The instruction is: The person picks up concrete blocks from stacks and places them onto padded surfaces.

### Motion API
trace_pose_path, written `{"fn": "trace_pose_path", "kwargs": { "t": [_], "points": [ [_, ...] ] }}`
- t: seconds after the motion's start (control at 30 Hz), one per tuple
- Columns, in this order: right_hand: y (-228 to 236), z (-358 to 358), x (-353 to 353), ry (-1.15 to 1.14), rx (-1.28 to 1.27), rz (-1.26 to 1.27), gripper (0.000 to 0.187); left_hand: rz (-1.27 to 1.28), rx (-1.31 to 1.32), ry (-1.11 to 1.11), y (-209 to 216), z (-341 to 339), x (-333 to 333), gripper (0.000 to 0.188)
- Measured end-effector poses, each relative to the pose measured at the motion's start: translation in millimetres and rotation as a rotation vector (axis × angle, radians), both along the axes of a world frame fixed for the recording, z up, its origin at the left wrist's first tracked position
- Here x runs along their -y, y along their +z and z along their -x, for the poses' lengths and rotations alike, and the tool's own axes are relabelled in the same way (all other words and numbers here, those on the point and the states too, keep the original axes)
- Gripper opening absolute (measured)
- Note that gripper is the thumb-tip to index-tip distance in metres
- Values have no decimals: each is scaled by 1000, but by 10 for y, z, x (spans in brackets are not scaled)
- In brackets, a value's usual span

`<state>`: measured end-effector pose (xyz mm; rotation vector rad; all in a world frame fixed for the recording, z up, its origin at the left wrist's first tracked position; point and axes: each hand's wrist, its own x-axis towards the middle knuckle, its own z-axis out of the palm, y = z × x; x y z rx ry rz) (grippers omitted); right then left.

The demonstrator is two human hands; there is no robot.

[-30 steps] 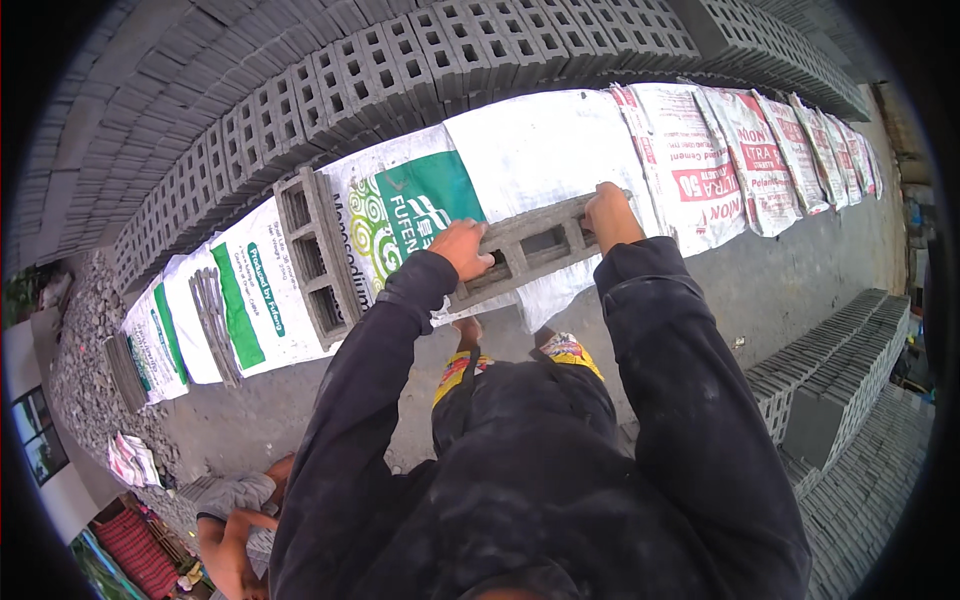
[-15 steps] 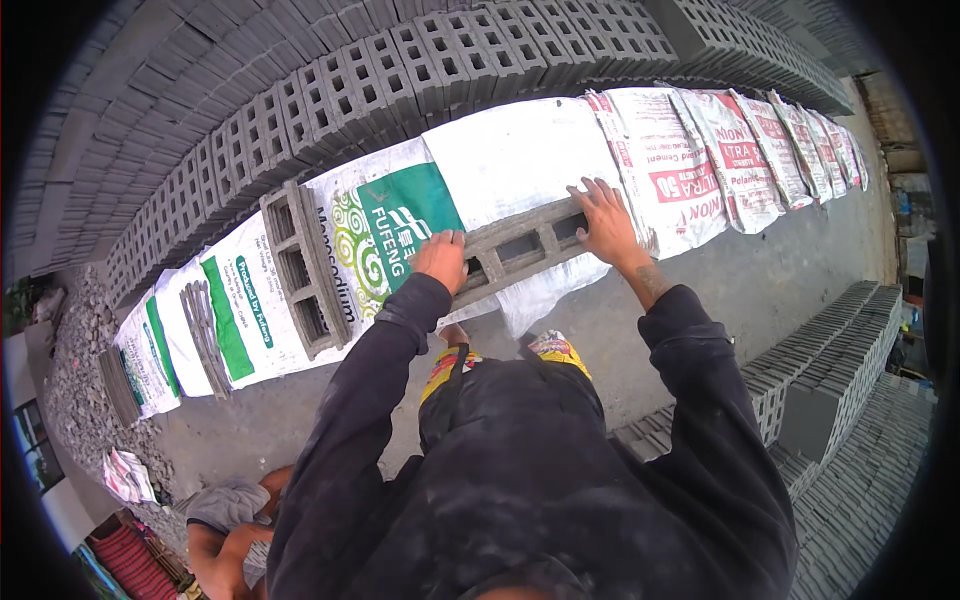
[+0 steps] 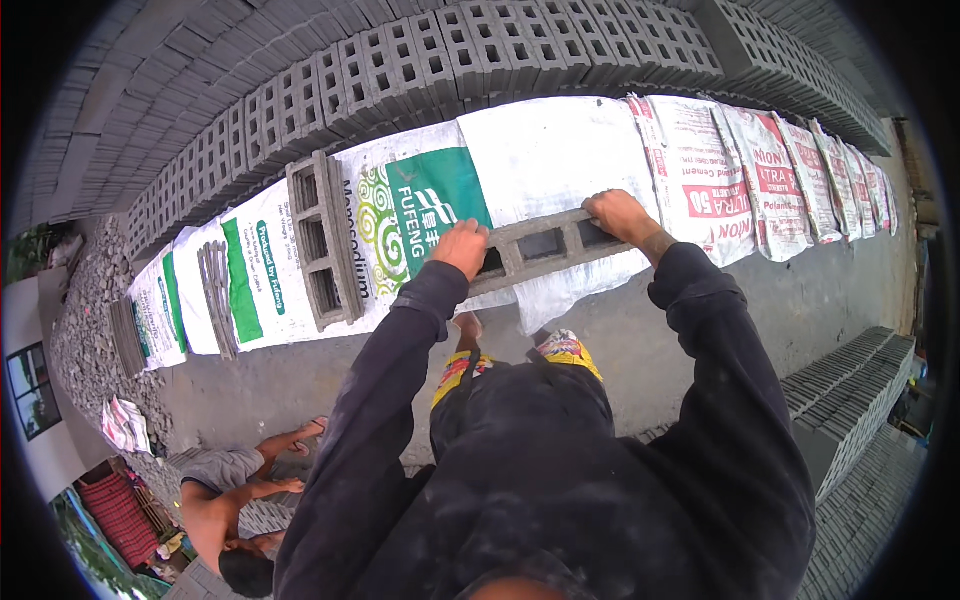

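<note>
A grey hollow concrete block [image 3: 573, 240] lies lengthwise in front of me, its open cavities showing, along the near edge of white sacks [image 3: 550, 150]. My left hand [image 3: 461, 248] grips its left end with the fingers curled over the far edge. At the right end, my right hand [image 3: 620, 215] is closed over the top corner. To the left, a second hollow block [image 3: 344, 240] rests crosswise on sacks with green print. The undersides of my fingers are hidden.
Rows of hollow blocks [image 3: 380, 80] stand behind the sacks. Red-printed sacks [image 3: 710, 180] continue right. More stacked blocks [image 3: 850, 390] are at the lower right. A person [image 3: 225, 500] crouches at the lower left, near gravel [image 3: 85, 340] and thin stacked slats [image 3: 217, 300].
My right hand's fingers, spread before, are now curled over the block's right end. The view has shifted, and more of the crouching person shows at the lower left.
</note>
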<state>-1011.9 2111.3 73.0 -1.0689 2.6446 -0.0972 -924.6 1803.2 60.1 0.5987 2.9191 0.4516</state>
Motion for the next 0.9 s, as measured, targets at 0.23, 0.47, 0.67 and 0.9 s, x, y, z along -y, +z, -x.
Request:
{"fn": "trace_pose_path", "kwargs": {
  "t": [0.23,0.47,0.67,0.9],
  "points": [
    [-41,-24,-5,-45,-56,6,7,-35,35,2,104,-19,-10,13],
    [-92,10,-76,-28,-22,-27,8,-43,108,-39,8,70,27,10],
    [-110,-33,-70,-72,-1,-82,17,-34,99,-21,27,32,11,11],
    [500,-738,345,-733,-75,484,26,-58,66,66,-6,-37,21,17]
  ]
}}
